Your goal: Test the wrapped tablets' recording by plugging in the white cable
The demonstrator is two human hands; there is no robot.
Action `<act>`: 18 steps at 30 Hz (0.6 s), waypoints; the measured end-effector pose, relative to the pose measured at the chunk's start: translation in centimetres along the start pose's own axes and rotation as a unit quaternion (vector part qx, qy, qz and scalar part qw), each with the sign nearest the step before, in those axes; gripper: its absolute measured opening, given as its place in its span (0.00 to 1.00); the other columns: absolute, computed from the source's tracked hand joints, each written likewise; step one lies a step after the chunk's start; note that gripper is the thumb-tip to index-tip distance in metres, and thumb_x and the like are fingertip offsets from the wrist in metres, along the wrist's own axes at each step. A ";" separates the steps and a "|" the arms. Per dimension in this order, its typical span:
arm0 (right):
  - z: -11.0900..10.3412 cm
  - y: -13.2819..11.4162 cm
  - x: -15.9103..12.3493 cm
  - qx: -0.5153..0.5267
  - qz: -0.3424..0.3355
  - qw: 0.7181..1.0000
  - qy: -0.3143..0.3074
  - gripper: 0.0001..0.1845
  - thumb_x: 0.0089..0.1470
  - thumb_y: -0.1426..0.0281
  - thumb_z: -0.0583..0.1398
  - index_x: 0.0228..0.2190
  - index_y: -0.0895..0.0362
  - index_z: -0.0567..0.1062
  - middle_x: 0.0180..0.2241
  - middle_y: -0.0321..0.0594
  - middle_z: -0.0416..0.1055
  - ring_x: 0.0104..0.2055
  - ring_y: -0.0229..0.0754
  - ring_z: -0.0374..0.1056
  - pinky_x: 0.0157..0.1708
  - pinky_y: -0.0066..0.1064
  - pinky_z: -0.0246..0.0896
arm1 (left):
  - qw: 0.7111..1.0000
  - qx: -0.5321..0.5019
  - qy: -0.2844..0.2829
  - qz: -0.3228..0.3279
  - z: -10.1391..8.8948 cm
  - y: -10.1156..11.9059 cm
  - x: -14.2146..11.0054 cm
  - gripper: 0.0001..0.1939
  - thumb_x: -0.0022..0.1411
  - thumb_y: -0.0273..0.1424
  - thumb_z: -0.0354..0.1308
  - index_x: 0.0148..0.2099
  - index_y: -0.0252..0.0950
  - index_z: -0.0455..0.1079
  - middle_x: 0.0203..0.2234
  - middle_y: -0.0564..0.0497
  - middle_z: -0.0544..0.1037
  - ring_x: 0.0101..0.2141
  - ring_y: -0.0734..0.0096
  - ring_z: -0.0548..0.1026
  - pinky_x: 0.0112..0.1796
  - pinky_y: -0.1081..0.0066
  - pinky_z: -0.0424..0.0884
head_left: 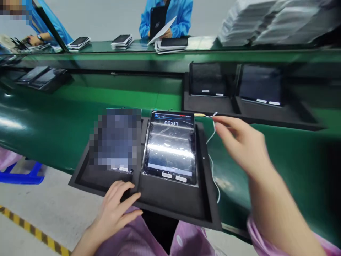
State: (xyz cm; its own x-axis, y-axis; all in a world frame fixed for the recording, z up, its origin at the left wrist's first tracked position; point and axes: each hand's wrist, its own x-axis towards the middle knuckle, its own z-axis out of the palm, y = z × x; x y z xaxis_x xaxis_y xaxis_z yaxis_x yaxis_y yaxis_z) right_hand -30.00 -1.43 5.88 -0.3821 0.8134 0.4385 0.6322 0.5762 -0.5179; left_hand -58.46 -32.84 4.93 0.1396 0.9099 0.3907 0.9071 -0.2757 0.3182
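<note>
In front of me a black foam tray (170, 201) holds two tablets side by side. The right tablet (170, 149) is lit, reads 00:01 and wears a reflective clear film; the left tablet (116, 138) is mostly blurred out. My left hand (114, 208) lies with fingers spread on the tray's front edge, below the left tablet. To the right of the lit tablet, my right hand (236, 138) pinches a thin white cable (212, 167) between thumb and fingers. The cable runs to the tablet's upper right corner and trails down beside the tray.
Behind, another tray (210, 105) carries two dark tablets. Further left sits one more tray of tablets (44, 76). On the raised shelf are stacks of tablets (122, 41) and wrapped white stacks (277, 21). Two people in blue work across the line. A blue stool (22, 176) stands at left.
</note>
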 end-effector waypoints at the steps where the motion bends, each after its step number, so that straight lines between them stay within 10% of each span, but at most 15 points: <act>1: 1.0 0.9 1.3 -0.021 -0.025 0.999 -0.012 0.19 0.70 0.62 0.53 0.53 0.59 0.74 0.55 0.53 0.73 0.56 0.55 0.70 0.58 0.52 0.66 | 1.000 0.013 0.003 -0.006 0.0 -0.1 -0.2 0.12 0.75 0.37 0.54 0.53 0.39 0.75 0.47 0.44 0.75 0.47 0.64 0.75 0.49 0.64 0.72; 8: 6.2 5.5 6.7 -0.060 -0.149 0.981 -0.111 0.23 0.66 0.61 0.49 0.46 0.59 0.78 0.41 0.55 0.78 0.40 0.59 0.75 0.45 0.51 0.72 | 0.998 0.048 0.000 -0.031 0.6 0.9 0.1 0.18 0.77 0.41 0.45 0.47 0.39 0.74 0.30 0.51 0.74 0.29 0.67 0.70 0.32 0.67 0.63; 18: 7.1 5.6 8.2 0.005 -0.176 0.975 -0.135 0.26 0.65 0.48 0.47 0.33 0.53 0.74 0.32 0.52 0.79 0.33 0.56 0.77 0.36 0.45 0.75 | 0.992 0.043 0.078 -0.085 2.1 1.3 -1.8 0.14 0.76 0.33 0.47 0.46 0.41 0.75 0.31 0.53 0.74 0.31 0.69 0.71 0.42 0.65 0.59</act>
State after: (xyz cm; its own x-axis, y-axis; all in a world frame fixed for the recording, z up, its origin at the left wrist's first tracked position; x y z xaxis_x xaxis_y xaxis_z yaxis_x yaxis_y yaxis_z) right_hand -34.37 9.05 1.30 -0.7392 0.5549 0.3817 0.4228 0.8235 -0.3783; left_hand -56.72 -34.19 2.85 -0.0760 0.8802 0.4685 0.9438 -0.0881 0.3186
